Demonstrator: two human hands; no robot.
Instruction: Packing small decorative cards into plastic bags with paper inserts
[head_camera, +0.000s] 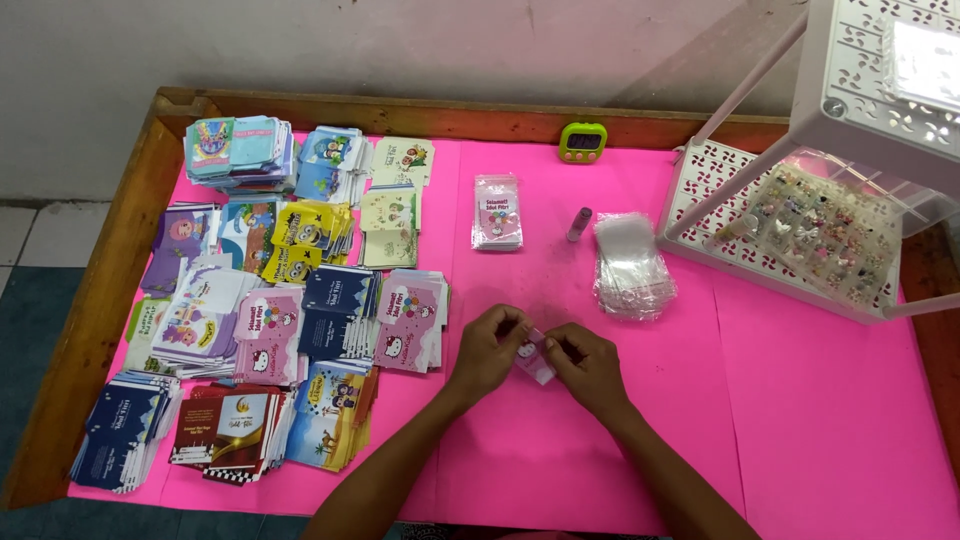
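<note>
**Pink table, paper everywhere**

Pink covering (800, 420) runs over the whole tabletop, smooth and flat, with a worn wooden frame (95, 300) around it. Starting at the left, there's a big spread of small printed envelopes (270, 300), glossy-looking paper, rectangular, stacked and fanned in loose piles: navy ones, maroon-and-gold ones, yellow cartoon ones, pale pink ones. Some piles overlap each other, so the edges are pretty messy.

Moving toward the middle, a neat little stack of pink-and-white envelopes (497, 212) sits on its own, well apart from the big spread. Just below that, near the front-centre of the table, the left hand (487, 350) and right hand (590, 368) meet over one small pink envelope (534, 358). Both sets of fingertips are curled in and pinching it, the left at its upper end, the right on the other side. It looks tilted, held just above the covering. Can't tell if it's inside a sleeve.

Further back there's a green rounded timer (583, 142) against the frame, then a small purple tube (579, 224), then a crinkly heap of clear plastic sleeves (632, 265). Far right is a white perforated plastic rack (700, 190) with a clear compartment box of tiny trinkets (825, 230) on its lower shelf.
</note>
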